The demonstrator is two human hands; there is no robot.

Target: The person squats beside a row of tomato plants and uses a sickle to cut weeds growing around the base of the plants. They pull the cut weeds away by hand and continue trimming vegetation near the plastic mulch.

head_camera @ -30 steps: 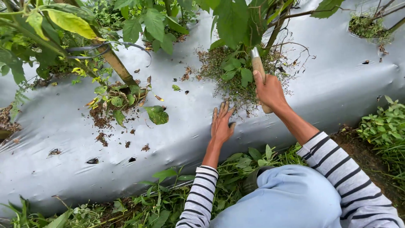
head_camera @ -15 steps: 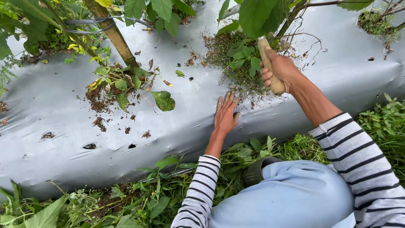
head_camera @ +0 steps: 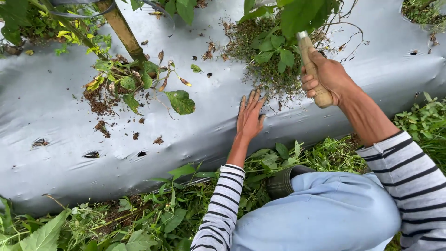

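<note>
The right hand [head_camera: 327,76], clamped on the pale wooden tool handle [head_camera: 312,65], has lifted slightly from the tangled clump of green weeds [head_camera: 269,58], so the cutting pauses. The left hand [head_camera: 249,118] stays flat, fingers spread, on the grey plastic mulch sheet [head_camera: 60,111] just below that clump.

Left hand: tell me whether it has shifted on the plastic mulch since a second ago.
No. The left hand stays flat on the grey plastic mulch, just below the weed clump.

My head camera looks steeply down, close over the grey plastic sheet [head_camera: 60,121] ahead of my knee [head_camera: 325,209].
</note>
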